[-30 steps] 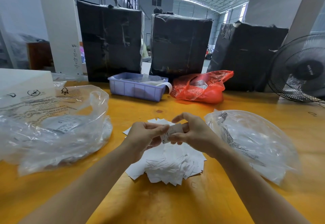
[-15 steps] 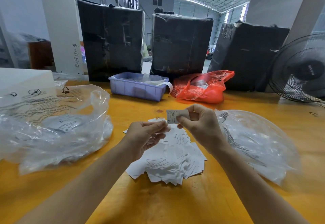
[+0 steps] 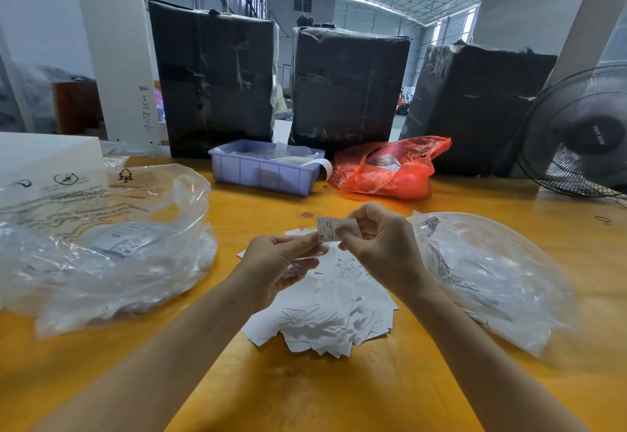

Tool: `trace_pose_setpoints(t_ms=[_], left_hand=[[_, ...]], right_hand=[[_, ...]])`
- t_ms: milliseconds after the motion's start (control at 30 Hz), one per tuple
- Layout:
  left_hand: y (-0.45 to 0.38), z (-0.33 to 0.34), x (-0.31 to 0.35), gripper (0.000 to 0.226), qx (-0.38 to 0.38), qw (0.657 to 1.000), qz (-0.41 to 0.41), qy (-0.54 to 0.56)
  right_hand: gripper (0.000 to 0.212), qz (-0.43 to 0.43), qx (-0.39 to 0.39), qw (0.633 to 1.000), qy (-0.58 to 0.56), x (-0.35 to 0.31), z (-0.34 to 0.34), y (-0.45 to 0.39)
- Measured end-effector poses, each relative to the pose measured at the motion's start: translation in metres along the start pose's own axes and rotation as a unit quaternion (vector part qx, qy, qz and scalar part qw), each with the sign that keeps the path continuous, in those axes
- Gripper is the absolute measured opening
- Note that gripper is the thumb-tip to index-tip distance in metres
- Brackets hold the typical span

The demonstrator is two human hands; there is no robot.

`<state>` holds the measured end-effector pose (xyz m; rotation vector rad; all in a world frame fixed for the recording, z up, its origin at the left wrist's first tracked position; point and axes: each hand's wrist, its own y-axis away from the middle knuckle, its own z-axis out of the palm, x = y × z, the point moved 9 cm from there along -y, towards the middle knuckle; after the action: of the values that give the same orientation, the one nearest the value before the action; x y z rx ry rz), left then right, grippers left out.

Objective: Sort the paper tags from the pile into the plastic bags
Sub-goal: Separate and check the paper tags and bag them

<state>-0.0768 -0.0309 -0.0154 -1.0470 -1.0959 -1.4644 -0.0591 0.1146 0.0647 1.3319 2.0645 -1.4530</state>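
1. Paper tag (image 3: 328, 232): flat white rectangle printed "XL", above the loose pile (image 3: 330, 316) at table (image 3: 339, 391) centre.
2. Right hand (image 3: 380, 245) pinches its right end.
3. Left hand (image 3: 276, 263) fingertips pinch its lower left corner.
4. Crinkled clear plastic bags (image 3: 101, 248) flank the pile.

Person: two bare forearms; left hand (image 3: 274, 267) and right hand (image 3: 383, 248) uncovered, no sleeves, gloves or jewellery in view.

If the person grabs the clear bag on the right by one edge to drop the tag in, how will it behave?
The clear plastic bag on the right is thin and crumpled, so it would probably sag and fold rather than keep its mouth open. Its few visible contents suggest it is light and may slide on the smooth table. The right hand pinches the XL tag, so the left hand likely must steady it.
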Motion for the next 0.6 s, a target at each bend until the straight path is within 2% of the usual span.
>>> trace_pose_setpoints(t_ms=[167, 367, 500, 600], left_hand=[[0.0, -0.003, 0.003, 0.013, 0.013, 1.0, 0.011, 0.004], [-0.001, -0.006, 0.004, 0.016, 0.026, 0.999, 0.021, -0.018], [0.0, -0.004, 0.005, 0.011, 0.014, 0.999, 0.03, -0.028], [0.0, -0.002, 0.005, 0.009, 0.011, 0.998, 0.038, -0.039]], right_hand=[[0.021, 0.039, -0.047, 0.998, -0.013, 0.005, 0.007, 0.001], [0.012, 0.173, -0.128, 0.967, -0.136, 0.025, 0.021, 0.007], [0.011, 0.217, -0.181, 0.949, -0.142, 0.032, 0.027, 0.012], [0.012, 0.228, -0.189, 0.946, -0.131, 0.034, 0.027, 0.013]])
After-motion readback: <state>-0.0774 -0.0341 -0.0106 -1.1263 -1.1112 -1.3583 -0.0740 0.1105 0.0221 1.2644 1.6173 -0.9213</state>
